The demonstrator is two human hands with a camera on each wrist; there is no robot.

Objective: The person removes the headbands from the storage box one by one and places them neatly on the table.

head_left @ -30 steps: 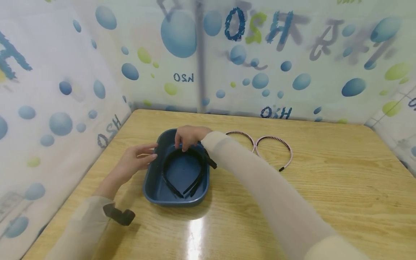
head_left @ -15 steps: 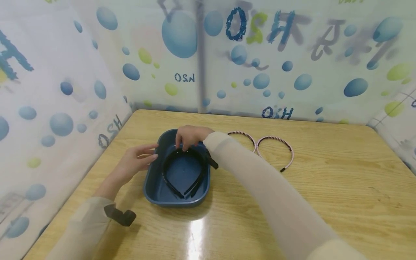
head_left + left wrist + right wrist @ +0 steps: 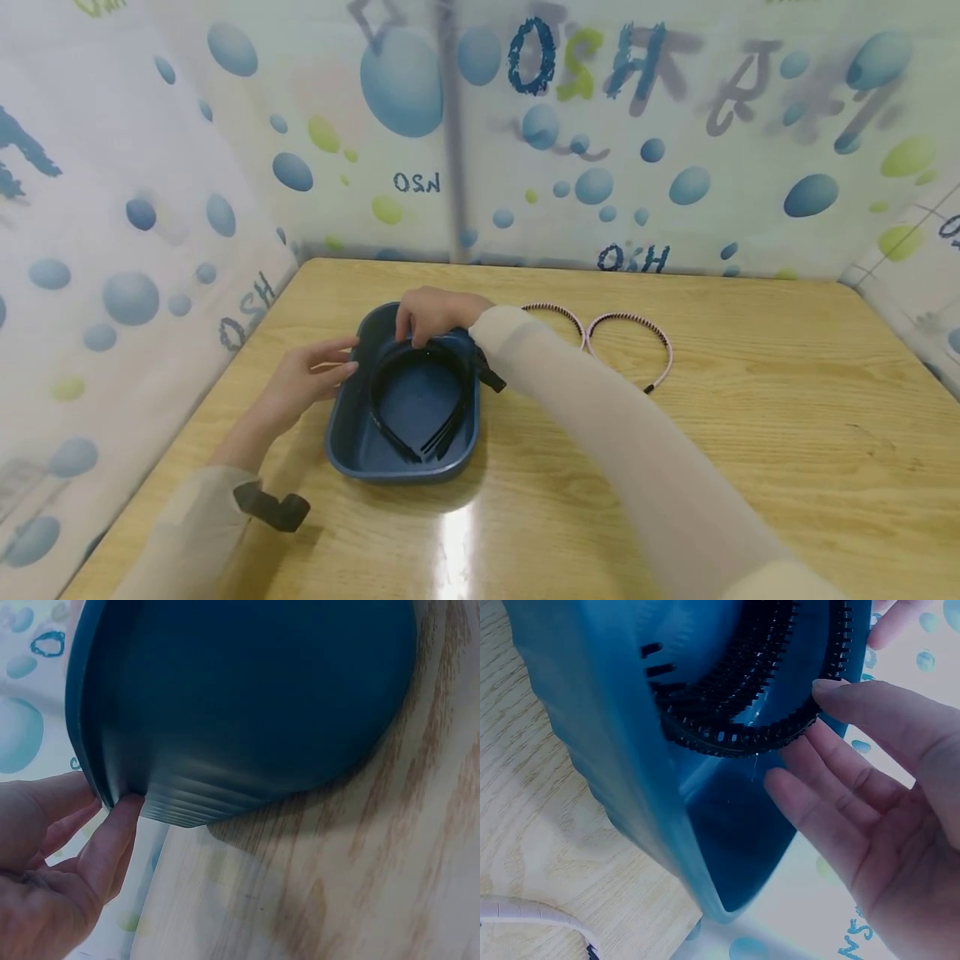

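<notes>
A blue plastic basin (image 3: 403, 478) stands on the wooden table, with several black headbands (image 3: 378, 421) nested inside. My left hand (image 3: 303, 379) holds the basin's left rim; in the left wrist view one finger presses the outer wall (image 3: 262, 697) and another lies over the edge. My right hand (image 3: 431, 315) reaches over the far end and pinches a black toothed headband (image 3: 780, 731) between thumb and fingers. In the right wrist view this headband is beside other toothed ones (image 3: 750, 667) within the basin. The sleeve partly hides the basin's far right corner.
Two pink-and-black headbands lie side by side on the table right of the basin; the right one (image 3: 670, 354) shows more fully, the left one (image 3: 555, 307) is partly behind the right sleeve. A bubble-printed curtain (image 3: 637, 108) borders the table at the back and sides.
The head view has shifted slightly. Both hands keep almost the same places at the basin, and the headbands lie as before.
</notes>
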